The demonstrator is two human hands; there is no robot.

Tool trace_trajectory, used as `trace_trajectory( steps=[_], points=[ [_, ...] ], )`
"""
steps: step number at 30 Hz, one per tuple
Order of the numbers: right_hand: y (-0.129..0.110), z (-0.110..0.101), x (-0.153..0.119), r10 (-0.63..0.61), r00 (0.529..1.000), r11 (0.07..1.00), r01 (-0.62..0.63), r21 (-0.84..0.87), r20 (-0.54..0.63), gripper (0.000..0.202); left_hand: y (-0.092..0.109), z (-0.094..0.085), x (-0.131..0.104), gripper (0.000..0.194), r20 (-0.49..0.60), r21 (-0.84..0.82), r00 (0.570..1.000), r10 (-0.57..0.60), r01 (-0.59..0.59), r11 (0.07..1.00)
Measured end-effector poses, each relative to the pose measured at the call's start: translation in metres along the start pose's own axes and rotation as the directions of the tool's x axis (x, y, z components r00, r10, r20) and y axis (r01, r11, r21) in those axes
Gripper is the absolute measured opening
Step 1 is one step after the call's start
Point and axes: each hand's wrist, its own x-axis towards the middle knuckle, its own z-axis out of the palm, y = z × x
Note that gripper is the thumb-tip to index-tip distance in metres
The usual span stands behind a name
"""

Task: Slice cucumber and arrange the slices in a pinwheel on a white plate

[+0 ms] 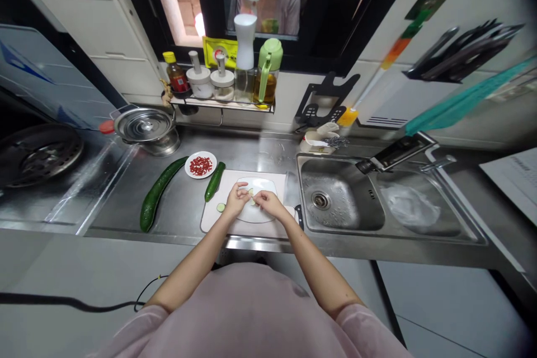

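- Left hand (238, 199) and right hand (267, 202), fingertips narrowed, meet at a pale-green cucumber slice (251, 192) over a white, rounded-square plate (257, 216); grip unclear.
- 2 dark-green, elongated cucumbers (215, 182) at left, long axes slanting toward far right.
- Round white saucer (201, 175) holds chopped red pieces (200, 166).
- Clear, green-lidded jug (272, 85) holds amber liquid.

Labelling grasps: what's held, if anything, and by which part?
Cucumber slices show between the left grip and right grip; whether either holds one, and where, is too small to tell.
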Motion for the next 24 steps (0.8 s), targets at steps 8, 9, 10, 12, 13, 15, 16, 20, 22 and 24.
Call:
trace_trajectory(
  steps=[8,9,10,12,13,15,16,20,22,24],
  points=[
    [0.007,-0.009,0.037,0.205,0.972,0.948,-0.226,-0.222,-0.114,0.014,-0.029,0.009,0.056,0.048,-0.048,0.154,0.998,-0.029,0.036,0.987],
    [0.007,-0.01,0.041,0.21,0.969,0.944,-0.235,-0.23,-0.126,0.015,-0.03,0.009,0.062,0.047,-0.052,0.183,0.998,-0.03,0.039,0.982],
    [0.007,-0.01,0.044,0.216,0.967,0.941,-0.243,-0.237,-0.137,0.016,-0.032,0.01,0.068,0.046,-0.058,0.214,0.998,-0.026,0.038,0.976],
    [0.008,-0.011,0.05,0.231,0.96,0.93,-0.266,-0.256,-0.16,0.017,-0.034,0.01,0.078,0.043,-0.066,0.286,0.998,-0.005,0.024,0.958],
    [0.009,-0.011,0.052,0.238,0.956,0.923,-0.277,-0.266,-0.17,0.017,-0.034,0.011,0.081,0.042,-0.067,0.327,0.998,0.008,0.014,0.945],
    [0.01,-0.012,0.056,0.251,0.949,0.91,-0.298,-0.288,-0.19,0.018,-0.034,0.011,0.085,0.039,-0.066,0.416,0.997,0.034,-0.003,0.91],
    [0.011,-0.012,0.058,0.256,0.946,0.903,-0.308,-0.299,-0.2,0.018,-0.034,0.011,0.086,0.038,-0.07,0.46,0.997,0.044,-0.007,0.888],
    [0.01,-0.013,0.064,0.274,0.932,0.873,-0.345,-0.346,-0.239,0.018,-0.031,0.014,0.085,0.035,-0.078,0.602,0.994,0.079,-0.016,0.798],
    [0.008,-0.013,0.067,0.279,0.925,0.86,-0.36,-0.362,-0.257,0.018,-0.027,0.015,0.085,0.035,-0.072,0.631,0.993,0.09,-0.025,0.775],
    [0.007,-0.013,0.069,0.283,0.918,0.843,-0.376,-0.385,-0.277,0.018,-0.024,0.017,0.084,0.035,-0.062,0.64,0.993,0.098,-0.035,0.768]
  ],
)
